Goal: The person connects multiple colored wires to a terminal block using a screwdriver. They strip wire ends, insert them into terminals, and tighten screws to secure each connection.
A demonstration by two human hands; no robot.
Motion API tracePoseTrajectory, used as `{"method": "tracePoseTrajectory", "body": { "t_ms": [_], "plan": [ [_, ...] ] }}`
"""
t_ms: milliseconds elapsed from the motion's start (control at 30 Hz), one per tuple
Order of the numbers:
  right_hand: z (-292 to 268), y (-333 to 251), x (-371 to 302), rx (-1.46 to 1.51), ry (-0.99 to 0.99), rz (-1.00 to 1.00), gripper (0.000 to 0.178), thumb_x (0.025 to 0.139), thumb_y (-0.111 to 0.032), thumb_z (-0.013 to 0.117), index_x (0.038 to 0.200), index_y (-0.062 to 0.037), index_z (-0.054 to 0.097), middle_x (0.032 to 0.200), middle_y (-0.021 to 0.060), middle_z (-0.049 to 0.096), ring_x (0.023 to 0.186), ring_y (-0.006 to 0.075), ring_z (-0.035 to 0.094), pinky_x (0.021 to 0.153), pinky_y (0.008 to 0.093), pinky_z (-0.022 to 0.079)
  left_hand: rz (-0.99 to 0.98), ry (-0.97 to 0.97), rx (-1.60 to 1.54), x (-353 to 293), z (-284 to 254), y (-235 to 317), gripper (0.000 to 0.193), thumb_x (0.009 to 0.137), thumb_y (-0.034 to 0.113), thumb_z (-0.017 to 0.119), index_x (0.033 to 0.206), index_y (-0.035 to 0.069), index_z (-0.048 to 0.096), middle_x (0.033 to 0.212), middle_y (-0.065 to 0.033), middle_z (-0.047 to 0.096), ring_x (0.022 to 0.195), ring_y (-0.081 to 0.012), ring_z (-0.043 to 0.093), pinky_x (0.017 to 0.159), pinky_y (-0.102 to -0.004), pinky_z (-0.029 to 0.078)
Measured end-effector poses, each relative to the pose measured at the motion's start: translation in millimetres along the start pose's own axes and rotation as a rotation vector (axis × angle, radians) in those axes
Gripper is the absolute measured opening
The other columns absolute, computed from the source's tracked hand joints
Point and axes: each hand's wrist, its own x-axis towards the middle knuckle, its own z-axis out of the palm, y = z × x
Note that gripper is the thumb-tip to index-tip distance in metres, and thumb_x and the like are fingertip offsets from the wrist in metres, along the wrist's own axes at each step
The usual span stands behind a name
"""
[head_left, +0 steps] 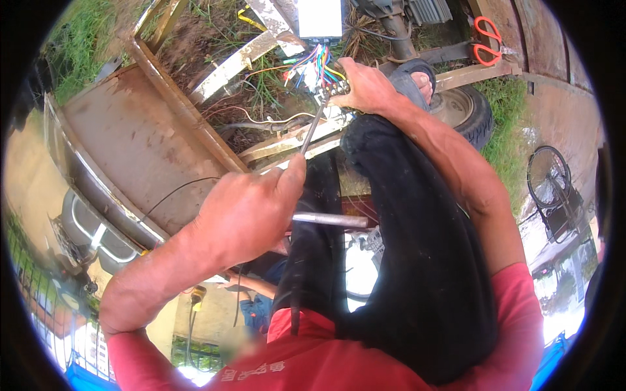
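My left hand [254,202] is closed around a thin metal screwdriver [314,127]. The tool slants up and away, and its tip meets a small terminal block [331,91] among the wires. A thicker metal bar [332,220] sticks out to the right from behind my left fist; I cannot tell whether it belongs to the same tool. With thumb and forefinger, my right hand [365,86] grips the terminal block from its right side. A bundle of coloured wires [318,64] runs from the block up to a pale metal box [319,19].
A rusty metal panel [143,117] with a raised frame edge lies on the left. Right of my hands are a sandalled foot [420,83], a tyre [481,118] and red-handled pliers or scissors [487,42] on the frame. Another person's arm [254,284] shows below.
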Motion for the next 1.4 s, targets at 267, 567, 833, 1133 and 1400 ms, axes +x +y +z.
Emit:
{"method": "tracePoseTrajectory", "body": {
  "t_ms": [267, 567, 833, 1133, 1400],
  "plan": [
    [5.1, 8.8, 1.6, -0.013, 0.066, -0.058, 0.094, 0.075, -0.044, 0.091, 0.143, 0.0045, 0.048, 0.114, 0.0317, 0.071, 0.111, 0.0474, 0.069, 0.095, 0.0508, 0.056, -0.136, 0.388, -0.271, -26.7, 21.5, 4.1, 0.04, 0.094, 0.003, 0.073, 0.132, -0.003, 0.065, 0.097, -0.0203, 0.075, 0.08, -0.0377, 0.075, 0.07, -0.045, 0.061],
    [-1.9, 1.4, -4.1, 0.024, -0.001, -0.042, 0.087, 0.079, -0.041, 0.088, 0.14, 0.0055, 0.048, 0.129, 0.0307, 0.065, 0.118, 0.0472, 0.066, 0.1, 0.0514, 0.054, -0.466, 0.455, -0.626, -36.4, 54.5, 11.2, 0.033, 0.105, 0.009, 0.059, 0.135, -0.003, 0.067, 0.078, -0.0061, 0.067, 0.071, -0.0125, 0.064, 0.068, -0.0297, 0.051],
    [7.7, 10.8, -5.0, -0.025, 0.099, -0.117, 0.091, 0.079, -0.042, 0.088, 0.143, 0.0063, 0.046, 0.131, 0.03, 0.064, 0.12, 0.0464, 0.065, 0.101, 0.0498, 0.054, -0.407, 0.546, -0.69, -30.7, 74.7, 5.3, 0.029, 0.105, 0.007, 0.062, 0.131, -0.005, 0.066, 0.071, -0.0063, 0.068, 0.058, -0.0113, 0.065, 0.057, -0.0288, 0.051],
    [2.3, 4.3, -6.6, -0.009, 0.078, -0.094, 0.09, 0.078, -0.04, 0.089, 0.143, 0.0057, 0.047, 0.13, 0.0303, 0.065, 0.119, 0.0464, 0.065, 0.1, 0.0497, 0.054, -0.699, 0.641, -1.184, -30.3, 94.2, 21.1, 0.039, 0.109, 0.022, 0.056, 0.138, -0.002, 0.064, 0.074, -0.0007, 0.063, 0.059, -0.0059, 0.052, 0.053, -0.0222, 0.038],
    [0.0, 1.0, -5.8, -0.001, 0.056, -0.064, 0.087, 0.08, -0.043, 0.087, 0.142, 0.0047, 0.048, 0.127, 0.0289, 0.066, 0.118, 0.0466, 0.066, 0.099, 0.0507, 0.054, -0.728, 0.704, -1.322, -28.9, 99.0, 21.5, 0.039, 0.108, 0.021, 0.057, 0.138, -0.003, 0.063, 0.071, -0.0018, 0.062, 0.053, -0.006, 0.046, 0.048, -0.0223, 0.032]
  ]
}}
